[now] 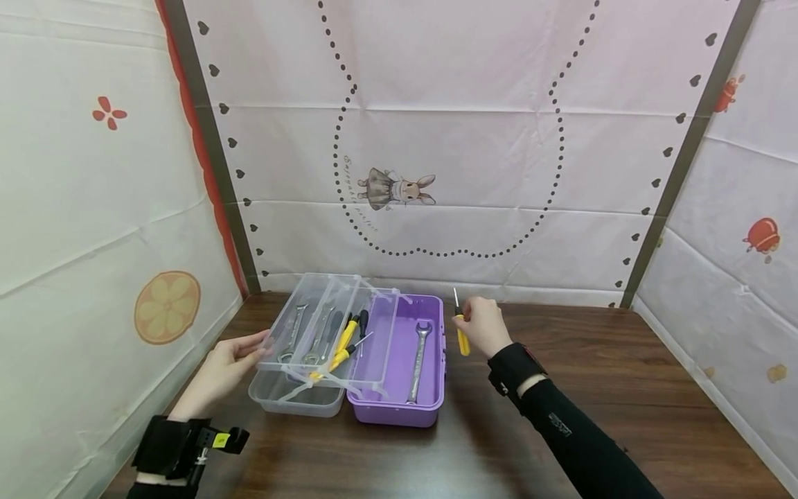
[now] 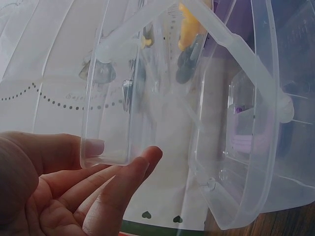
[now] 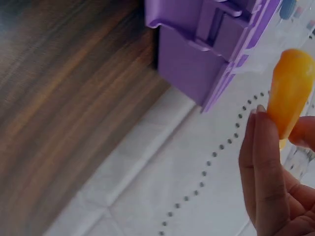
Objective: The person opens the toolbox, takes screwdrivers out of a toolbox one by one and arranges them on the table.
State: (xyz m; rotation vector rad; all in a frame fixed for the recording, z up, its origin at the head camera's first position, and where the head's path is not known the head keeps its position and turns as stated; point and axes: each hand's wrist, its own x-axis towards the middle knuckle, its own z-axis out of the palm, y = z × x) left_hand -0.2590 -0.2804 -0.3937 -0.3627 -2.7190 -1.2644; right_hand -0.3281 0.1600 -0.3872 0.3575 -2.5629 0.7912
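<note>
My left hand (image 1: 218,367) pinches the left edge of a clear plastic tray (image 2: 115,145) between thumb and fingers. The tray is tilted up on white hinged arms over a clear lower box (image 1: 296,403). Through the clear plastic show yellow-and-black screwdrivers (image 1: 348,335) and silver wrenches (image 1: 294,334). My right hand (image 1: 488,324) holds another screwdriver (image 1: 463,342) by its yellow handle, its shaft pointing up, to the right of a purple box (image 1: 397,414). Inside that box lies one silver open-ended wrench (image 1: 420,364).
The purple box stands against the clear box's right side, and the tray overlaps it in the head view. Both sit on a dark wooden table (image 1: 548,388). White printed cloth (image 1: 461,159) hangs behind and at both sides.
</note>
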